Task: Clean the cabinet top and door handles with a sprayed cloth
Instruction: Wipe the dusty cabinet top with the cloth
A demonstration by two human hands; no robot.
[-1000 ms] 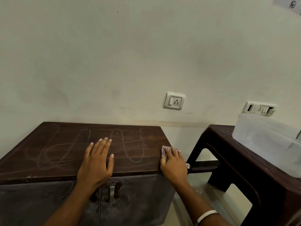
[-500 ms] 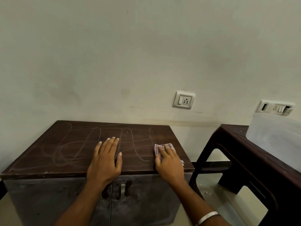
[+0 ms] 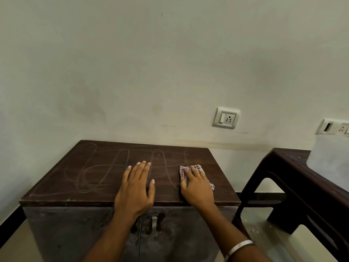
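The small pink-and-white checked cloth (image 3: 190, 172) is lying on the dark brown wooden cabinet top (image 3: 105, 174), in its right front area, near the front edge. The right hand (image 3: 196, 186) is pressing flat on the cloth with fingers extended and close together; cloth edges are showing beyond the fingertips and at the right side of the palm. The left hand (image 3: 137, 188) is resting palm-down directly on the bare cabinet top, near the middle of the front edge, with fingers straight, slightly spread, and gripping nothing. Pale looping streaks (image 3: 85, 176) are showing across the top surface, mostly to the left of both hands. Below the front edge, a metal door handle (image 3: 154, 223) is showing between the two forearms on the worn grey cabinet doors (image 3: 71, 235). A silver bangle (image 3: 238, 247) is sitting on the right wrist. A dark brown plastic stool (image 3: 294, 184) is standing to the right of the cabinet, apart from it. A white wall socket (image 3: 225, 118) is mounted on the pale wall (image 3: 132, 63) behind.
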